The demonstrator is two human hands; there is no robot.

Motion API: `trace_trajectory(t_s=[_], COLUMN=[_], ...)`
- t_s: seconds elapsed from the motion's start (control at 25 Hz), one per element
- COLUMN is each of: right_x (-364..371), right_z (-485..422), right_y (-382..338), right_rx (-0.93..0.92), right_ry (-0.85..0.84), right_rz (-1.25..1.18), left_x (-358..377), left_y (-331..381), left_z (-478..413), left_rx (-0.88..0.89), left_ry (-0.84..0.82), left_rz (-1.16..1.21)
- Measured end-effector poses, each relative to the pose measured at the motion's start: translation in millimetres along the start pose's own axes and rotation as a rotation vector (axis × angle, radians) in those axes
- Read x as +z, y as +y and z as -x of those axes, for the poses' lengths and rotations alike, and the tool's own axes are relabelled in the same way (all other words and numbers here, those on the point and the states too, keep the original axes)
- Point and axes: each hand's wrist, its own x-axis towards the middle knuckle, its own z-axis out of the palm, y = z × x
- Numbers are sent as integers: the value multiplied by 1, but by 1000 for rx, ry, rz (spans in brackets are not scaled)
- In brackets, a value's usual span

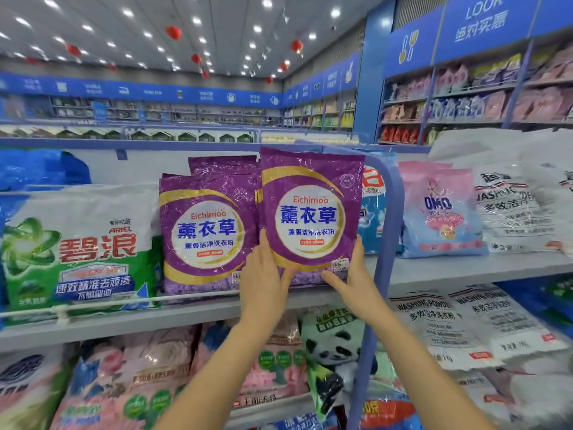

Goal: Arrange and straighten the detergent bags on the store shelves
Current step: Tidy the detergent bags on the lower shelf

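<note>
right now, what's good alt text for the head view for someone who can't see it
A left hand and right hand grip the bottom corners of a purple Eichimoo bag, holding it upright at a store shelf. A matching purple bag stands to its left beside a green Ariel bag; a pink OMO bag stands farther right.

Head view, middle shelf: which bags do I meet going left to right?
Green Ariel bag → shelved purple Eichimoo bag → held purple Eichimoo bag → blue-and-white bag → pink OMO bag → white washing-powder bag.
</note>
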Motion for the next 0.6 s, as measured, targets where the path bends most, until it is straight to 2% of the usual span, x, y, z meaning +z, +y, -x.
trace_trajectory(t_s=[0.12, 0.36, 0.6], right_x=[-3, -17, -15], right_z=[0, -26, -36], right_y=[15, 15, 19], right_rx=[-37, -20, -47], right_ry=[-56, -165, -82], right_rz=[13, 140, 223], left_x=[9, 10, 14], left_y=[0, 1, 0], left_z=[9, -14, -25], left_rx=[26, -24, -45], left_ry=[1, -74, -74], left_rz=[-229, -319, -399])
